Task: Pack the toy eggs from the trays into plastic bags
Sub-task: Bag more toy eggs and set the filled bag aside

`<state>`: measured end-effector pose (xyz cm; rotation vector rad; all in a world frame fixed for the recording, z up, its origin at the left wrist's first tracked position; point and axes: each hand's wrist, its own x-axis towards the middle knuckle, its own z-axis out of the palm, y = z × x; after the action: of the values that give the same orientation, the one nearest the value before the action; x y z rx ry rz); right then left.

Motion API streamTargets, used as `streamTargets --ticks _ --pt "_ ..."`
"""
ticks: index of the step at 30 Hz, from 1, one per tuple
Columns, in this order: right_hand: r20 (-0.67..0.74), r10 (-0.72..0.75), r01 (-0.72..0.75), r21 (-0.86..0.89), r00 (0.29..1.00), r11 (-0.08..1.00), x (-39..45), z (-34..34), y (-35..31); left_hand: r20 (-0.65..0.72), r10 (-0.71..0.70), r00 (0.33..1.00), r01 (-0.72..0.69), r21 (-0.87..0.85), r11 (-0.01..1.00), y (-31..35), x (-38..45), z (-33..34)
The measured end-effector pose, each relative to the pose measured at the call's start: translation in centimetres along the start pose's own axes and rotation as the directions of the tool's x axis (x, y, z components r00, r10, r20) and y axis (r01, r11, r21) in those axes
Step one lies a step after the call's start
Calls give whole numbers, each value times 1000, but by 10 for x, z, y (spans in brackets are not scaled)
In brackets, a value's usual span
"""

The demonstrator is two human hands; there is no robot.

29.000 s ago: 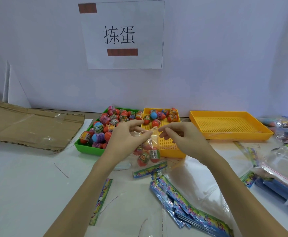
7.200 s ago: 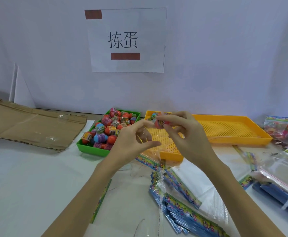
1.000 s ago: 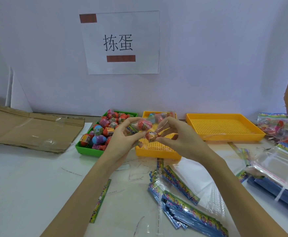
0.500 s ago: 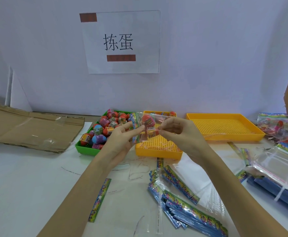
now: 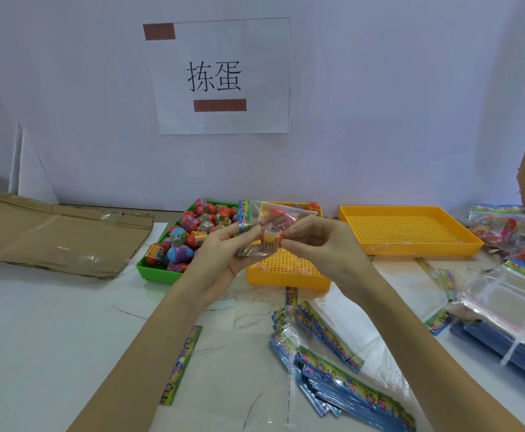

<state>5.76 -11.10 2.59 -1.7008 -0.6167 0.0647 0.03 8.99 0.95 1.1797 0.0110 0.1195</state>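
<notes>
**Bag of toy eggs held over the trays**

Bag (image 5: 265,227), clear plastic with a colourful header strip, sits in a two-handed grip above the bench (image 5: 52,322): the left hand (image 5: 220,254) pinches its left side, the right hand (image 5: 320,247) pinches the right edge with curled fingers. Red toy eggs (image 5: 275,221) show inside it. Behind, the green tray (image 5: 158,272) is heaped with eggs, the near yellow tray (image 5: 289,275) holds one at its far corner, and the large yellow tray (image 5: 407,232) is bare. Both forearms reach forward, palms turned inward.
</notes>
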Motion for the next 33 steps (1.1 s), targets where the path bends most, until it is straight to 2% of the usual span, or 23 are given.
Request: streamTargets --ticks 2,7,13,18,23,29,33 --pt "-32 9 -10 -13 999 1000 0 1 0 18 9 1000 -9 17 1000 0 -2 5" --pt "14 16 -16 2 1000 1000 -2 2 -2 9 31 999 -31 34 999 -3 -4 12" --pt "-80 -2 3 13 997 1000 -3 4 -4 47 32 998 -38 124 992 0 -7 12" --pt "8 97 -97 105 995 990 -4 3 -7 96 29 995 -42 130 991 -2 -7 10" --pt "64 87 -92 71 994 993 -4 2 -7 13 37 999 -39 116 993 -2 -7 11" --pt "104 -35 37 -12 994 999 -5 4 -8 43 103 994 -109 163 981 0 -7 8" --pt "2 -176 173 -196 984 965 -2 -2 -12 -40 241 970 -209 381 901 5 -8 3"
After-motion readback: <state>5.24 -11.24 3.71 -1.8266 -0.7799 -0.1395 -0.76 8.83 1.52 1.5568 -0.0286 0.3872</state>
